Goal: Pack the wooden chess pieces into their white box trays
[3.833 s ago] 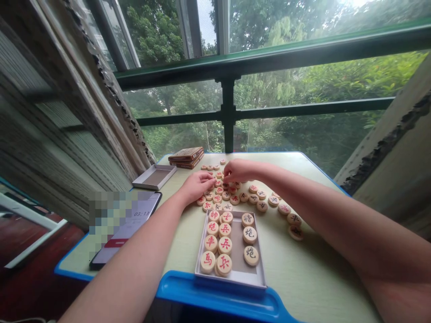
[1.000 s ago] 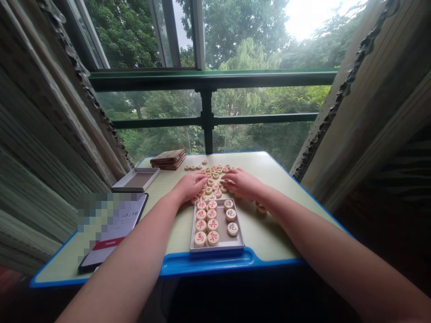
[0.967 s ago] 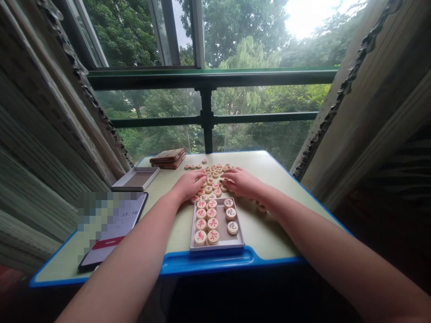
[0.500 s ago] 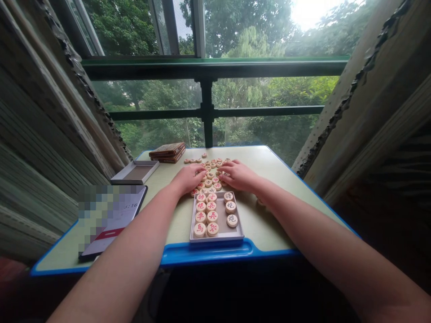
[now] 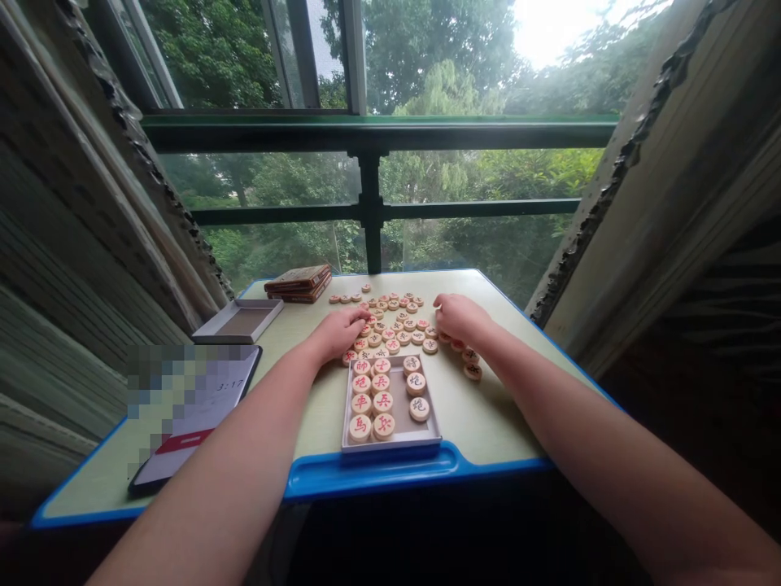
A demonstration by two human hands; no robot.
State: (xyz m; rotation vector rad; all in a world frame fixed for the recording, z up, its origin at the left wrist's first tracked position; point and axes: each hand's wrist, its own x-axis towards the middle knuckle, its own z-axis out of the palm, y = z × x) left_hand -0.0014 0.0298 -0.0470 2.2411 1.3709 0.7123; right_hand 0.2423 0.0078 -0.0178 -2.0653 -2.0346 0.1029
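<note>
Round wooden Chinese chess pieces (image 5: 403, 337) with red or black characters lie loosely spread over the table. My left hand (image 5: 339, 332) rests at the left edge of the spread, fingers stretched out against a few pieces. On the right side, my right hand (image 5: 464, 317) is closed with its fingers curled downward; whatever is under or in them is hidden. Nearer to me stands a shallow white box (image 5: 399, 419). Inside it, red pieces (image 5: 382, 402) fill two columns at the left, and three black pieces (image 5: 416, 383) form a column at the right.
A second shallow tray (image 5: 237, 337) sits at the left, with a stack of flat brown boxes (image 5: 298, 282) behind it. A tablet (image 5: 204, 423) lies at the left front. The table (image 5: 506, 423) has a blue rim and stands against a railed window between curtains.
My right hand has moved right, away from the middle of the pieces, and its fingers have curled. My left hand has shifted slightly left. More pieces show between the hands, spread toward the right.
</note>
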